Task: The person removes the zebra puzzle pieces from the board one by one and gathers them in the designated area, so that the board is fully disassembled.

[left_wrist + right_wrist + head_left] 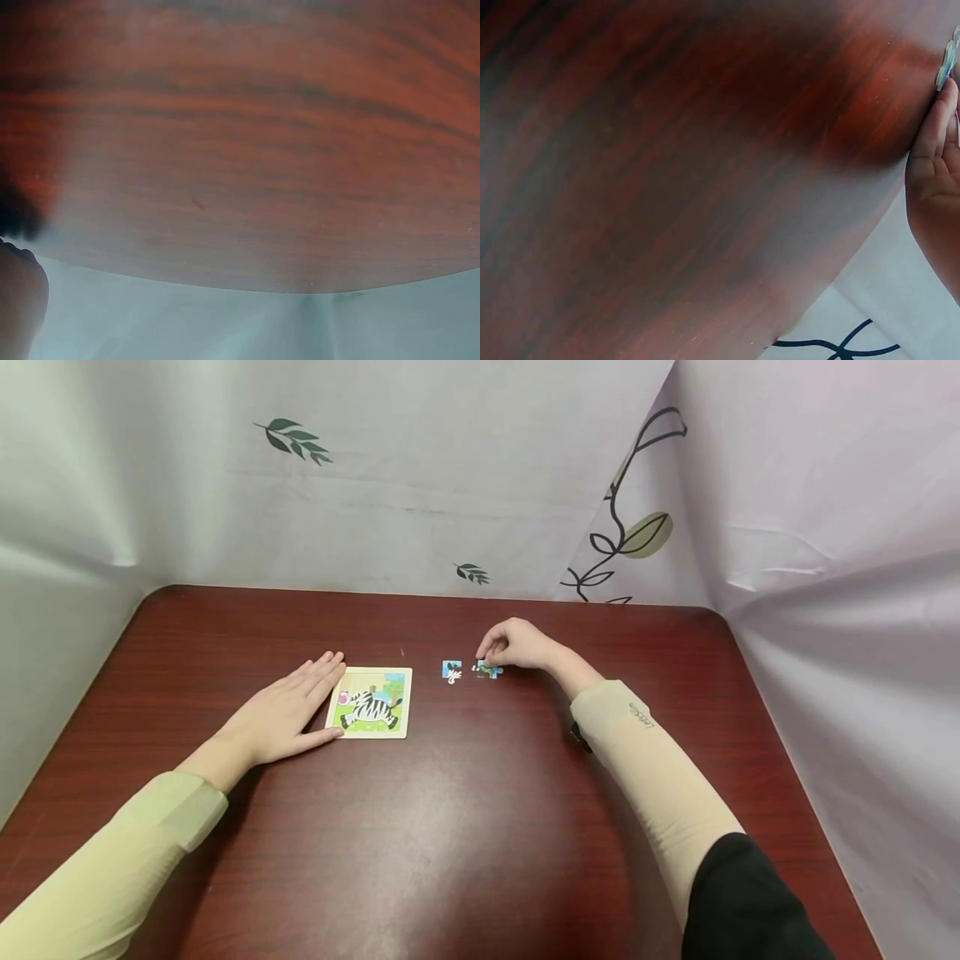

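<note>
The reference for all positions is the puzzle board (369, 703), a pale-framed, nearly square panel with a zebra picture, lying flat on the worktop (420, 827). My right hand (521, 646) is to the right of the board and slightly farther from me than its centre, well apart from its frame; the thumb and fingertips pinch a small puzzle piece (492, 672) coloured blue and green. This piece lies to the board's right, roughly level with its upper part. Its long axis cannot be determined, since the fingertips cover part of it; nor can I tell whether it is clear of the worktop. A second piece (452, 669), showing black-and-white stripes on blue, lies loose between the board's right edge and the pinched piece, nearer to the latter, so it stands on the direct line from my right hand to the board. My left hand (288, 714) is at the opposite side: palm down, fingers extended, thumb set apart, with fingertips at the board's far left corner and the thumb tip at its near left corner. Consequently, the left hand is nearer to the board and the right hand is nearer to both pieces. The board's right side is unobstructed by either hand.
</note>
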Available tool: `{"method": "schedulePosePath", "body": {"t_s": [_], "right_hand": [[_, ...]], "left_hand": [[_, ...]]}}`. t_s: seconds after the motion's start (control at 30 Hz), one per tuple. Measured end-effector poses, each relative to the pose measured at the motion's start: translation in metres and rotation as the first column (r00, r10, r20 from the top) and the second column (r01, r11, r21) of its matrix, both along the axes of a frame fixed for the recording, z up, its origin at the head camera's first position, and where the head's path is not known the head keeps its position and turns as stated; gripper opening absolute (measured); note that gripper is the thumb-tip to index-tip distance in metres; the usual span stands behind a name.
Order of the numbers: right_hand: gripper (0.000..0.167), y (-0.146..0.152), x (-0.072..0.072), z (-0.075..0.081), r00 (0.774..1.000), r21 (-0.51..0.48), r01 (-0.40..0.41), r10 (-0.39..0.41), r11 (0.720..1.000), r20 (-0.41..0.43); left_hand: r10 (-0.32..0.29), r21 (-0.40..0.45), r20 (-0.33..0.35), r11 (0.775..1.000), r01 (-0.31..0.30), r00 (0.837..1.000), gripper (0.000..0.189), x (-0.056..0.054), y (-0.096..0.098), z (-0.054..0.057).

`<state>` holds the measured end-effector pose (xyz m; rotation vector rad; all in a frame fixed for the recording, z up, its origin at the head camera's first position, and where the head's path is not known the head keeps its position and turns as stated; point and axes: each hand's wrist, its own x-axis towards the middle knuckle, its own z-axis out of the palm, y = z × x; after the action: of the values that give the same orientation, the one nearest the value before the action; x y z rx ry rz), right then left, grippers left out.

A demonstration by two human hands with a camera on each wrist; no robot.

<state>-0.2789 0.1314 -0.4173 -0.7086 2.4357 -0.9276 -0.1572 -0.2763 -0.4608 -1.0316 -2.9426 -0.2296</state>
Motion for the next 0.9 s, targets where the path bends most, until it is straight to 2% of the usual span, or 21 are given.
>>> {"method": "schedulePosePath", "body": {"t_s": [0.33, 0.57, 0.9], "right_hand": [[0.013, -0.001, 0.002, -0.004, 1.000, -0.001, 0.008, -0.008, 1.000, -0.017], [0.013, 0.003, 0.001, -0.005, 1.000, -0.055, 0.021, -0.021, 0.998, -0.004], [0.010, -0.019, 0.008, -0.002, 0.993, -0.145, 0.046, -0.061, 0.988, -0.099]], "left_hand": [[0.002, -0.005, -0.001, 1.000, -0.002, 1.000, 0.096, -0.001, -0.001, 0.000], [0.005, 0.003, 0.009, 1.000, -0.005, 1.000, 0.096, -0.002, 0.000, -0.003], [0.007, 0.001, -0.001, 1.000, -0.007, 1.000, 0.096, 0.000, 0.000, -0.001]]}}
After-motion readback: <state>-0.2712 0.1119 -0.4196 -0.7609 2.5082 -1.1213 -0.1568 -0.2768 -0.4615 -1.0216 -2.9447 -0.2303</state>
